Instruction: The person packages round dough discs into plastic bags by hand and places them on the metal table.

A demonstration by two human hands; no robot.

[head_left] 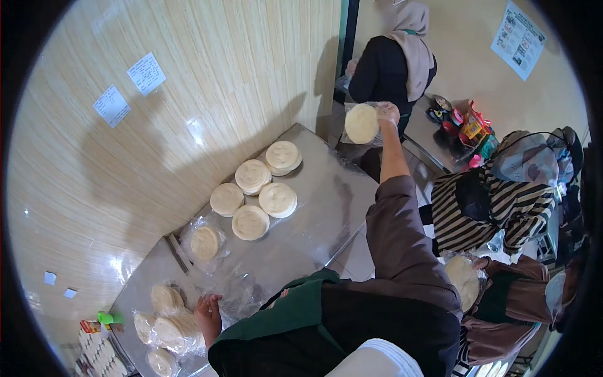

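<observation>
My right hand [388,114], at the end of the outstretched arm, is closed on the edge of a clear plastic bag with round flatbread [362,124] inside. My left hand [209,317] rests low beside clear plastic film and bagged flatbreads [179,330]; its fingers are partly bent, and whether they pinch anything is too small to tell. Several stacks of bare flatbreads [251,224] stand on the metal table [320,188]. One more flatbread [205,243] lies on or in clear plastic left of them.
The wall [188,125] borders the table. One person [392,69] stands beyond it; two others [496,201] are on the right, one near another bagged flatbread [462,279]. Colourful packets [474,129] lie on a back counter. A green cup [105,318] sits at lower left.
</observation>
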